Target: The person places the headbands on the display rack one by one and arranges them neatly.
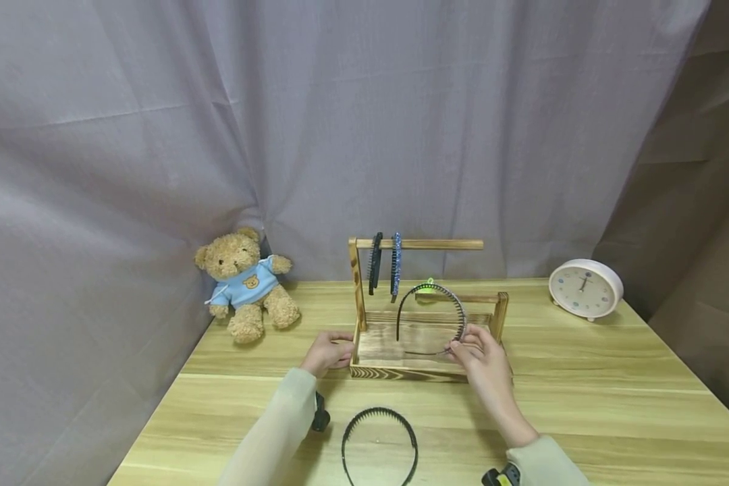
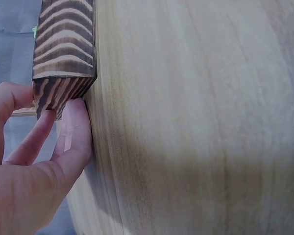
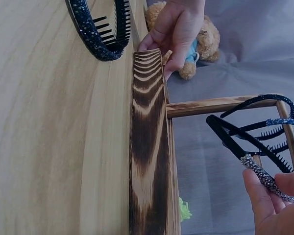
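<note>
A wooden two-bar rack with a tray base [image 1: 413, 372] stands on the table. My left hand [image 1: 328, 352] grips the tray's left end, fingertips against the striped wood [image 2: 63, 54] in the left wrist view. Between thumb and fingers, my right hand [image 1: 482, 358] pinches a toothed black headband [image 1: 462, 312] with silvery sparkles [image 3: 264, 178], holding it upright above the tray, in front of the lower bar [image 1: 474, 298]. On the upper bar [image 1: 443, 244] hang a black headband [image 1: 374, 263] and a blue glittery headband [image 1: 397, 263]. Another black toothed headband [image 1: 379, 410] lies on the table nearer me.
A teddy bear [image 1: 249, 287] in a blue top sits at the back left. At the back right stands a round white clock [image 1: 585, 290]. Something bright green [image 1: 429, 283] shows behind the rack. Grey curtains [image 1: 401, 135] hang behind the wooden table [image 1: 613, 378].
</note>
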Available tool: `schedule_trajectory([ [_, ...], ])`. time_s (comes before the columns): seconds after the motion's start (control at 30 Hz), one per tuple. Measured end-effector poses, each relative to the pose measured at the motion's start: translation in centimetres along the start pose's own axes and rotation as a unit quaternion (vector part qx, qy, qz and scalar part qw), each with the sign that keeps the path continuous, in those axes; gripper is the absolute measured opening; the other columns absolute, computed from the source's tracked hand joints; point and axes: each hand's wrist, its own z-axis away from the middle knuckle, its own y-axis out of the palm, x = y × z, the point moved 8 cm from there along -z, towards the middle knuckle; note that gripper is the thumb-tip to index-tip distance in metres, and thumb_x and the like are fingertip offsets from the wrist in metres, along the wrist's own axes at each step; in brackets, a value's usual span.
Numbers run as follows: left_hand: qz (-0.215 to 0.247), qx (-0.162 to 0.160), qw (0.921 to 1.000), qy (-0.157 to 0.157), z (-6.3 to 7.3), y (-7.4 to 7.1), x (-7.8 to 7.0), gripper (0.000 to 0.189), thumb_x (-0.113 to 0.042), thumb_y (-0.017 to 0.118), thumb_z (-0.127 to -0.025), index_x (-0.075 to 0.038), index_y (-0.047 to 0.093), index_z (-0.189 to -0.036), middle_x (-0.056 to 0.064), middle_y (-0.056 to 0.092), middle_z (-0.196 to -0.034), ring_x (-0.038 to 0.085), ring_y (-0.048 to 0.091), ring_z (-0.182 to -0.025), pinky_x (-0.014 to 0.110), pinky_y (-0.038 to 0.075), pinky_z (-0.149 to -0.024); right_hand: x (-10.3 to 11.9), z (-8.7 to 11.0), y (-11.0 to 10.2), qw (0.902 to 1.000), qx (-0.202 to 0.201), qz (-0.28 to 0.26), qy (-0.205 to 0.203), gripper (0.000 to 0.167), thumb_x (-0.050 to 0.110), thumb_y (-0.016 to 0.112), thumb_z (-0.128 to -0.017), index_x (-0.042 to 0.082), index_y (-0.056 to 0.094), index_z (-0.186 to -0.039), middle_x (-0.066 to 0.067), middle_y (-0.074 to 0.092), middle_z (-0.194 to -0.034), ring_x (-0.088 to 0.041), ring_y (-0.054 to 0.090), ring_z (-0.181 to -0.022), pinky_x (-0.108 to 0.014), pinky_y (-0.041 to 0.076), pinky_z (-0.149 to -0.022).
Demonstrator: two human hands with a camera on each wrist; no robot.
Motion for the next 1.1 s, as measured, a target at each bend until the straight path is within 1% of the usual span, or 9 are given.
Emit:
schedule_trajectory([
  [0.23, 0.000, 0.000, 1.0000, -0.004, -0.15, -0.01, 0.11, 0.040, -0.004, 0.063, -0.086, 0.006, 0.061, -0.125, 0.019, 0.069, -0.101, 0.015, 0.067, -0.078, 0.032, 0.060, -0.076, 0.08, -0.16, 0.12, 0.9997, -0.009, 0.020, -0.007, 0.033, 0.004, 0.060, -0.095, -0.002, 0.050, -0.126, -0.019, 0.057, -0.115, -0.002, 0.067, -0.085, -0.028, 0.058, -0.084],
  [0.47, 0.002, 0.001, 1.0000, -0.003, -0.28, 0.02, 0.11, 0.040, -0.004, 0.064, -0.086, 0.006, 0.061, -0.125, 0.020, 0.069, -0.102, 0.016, 0.067, -0.079, 0.034, 0.060, -0.077, -0.07, -0.34, -0.11, 0.9994, -0.017, 0.028, -0.005, 0.030, 0.004, 0.061, -0.094, -0.001, 0.051, -0.122, -0.016, 0.059, -0.112, -0.003, 0.067, -0.084, -0.021, 0.058, -0.078],
  [0.67, 0.005, -0.001, 1.0000, -0.003, -0.34, 0.01, 0.21, 0.039, -0.004, 0.064, -0.087, 0.006, 0.061, -0.124, 0.021, 0.069, -0.102, 0.015, 0.067, -0.077, 0.033, 0.060, -0.076, -0.11, -0.39, -0.31, 0.9996, -0.022, 0.019, -0.004, 0.028, 0.002, 0.061, -0.094, -0.001, 0.051, -0.121, -0.014, 0.059, -0.109, -0.002, 0.067, -0.083, -0.021, 0.058, -0.078],
  [0.97, 0.012, -0.002, 0.9999, 0.000, -0.39, 0.02, 0.34, 0.038, -0.003, 0.064, -0.087, 0.007, 0.061, -0.124, 0.019, 0.071, -0.098, 0.015, 0.068, -0.077, 0.032, 0.060, -0.075, -0.06, -0.45, -0.57, 0.9995, -0.029, 0.006, -0.006, 0.029, 0.000, 0.060, -0.093, -0.003, 0.050, -0.120, -0.013, 0.058, -0.107, -0.002, 0.067, -0.083, -0.028, 0.058, -0.083],
  [1.1, 0.009, -0.002, 1.0000, 0.001, -0.41, 0.00, 0.35, 0.039, -0.003, 0.064, -0.087, 0.007, 0.060, -0.124, 0.020, 0.070, -0.099, 0.015, 0.067, -0.076, 0.033, 0.060, -0.075, -0.20, -0.46, -0.74, 0.9994, -0.033, 0.001, -0.004, 0.029, -0.002, 0.060, -0.092, -0.003, 0.051, -0.120, -0.012, 0.058, -0.105, -0.003, 0.067, -0.082, -0.026, 0.058, -0.081],
])
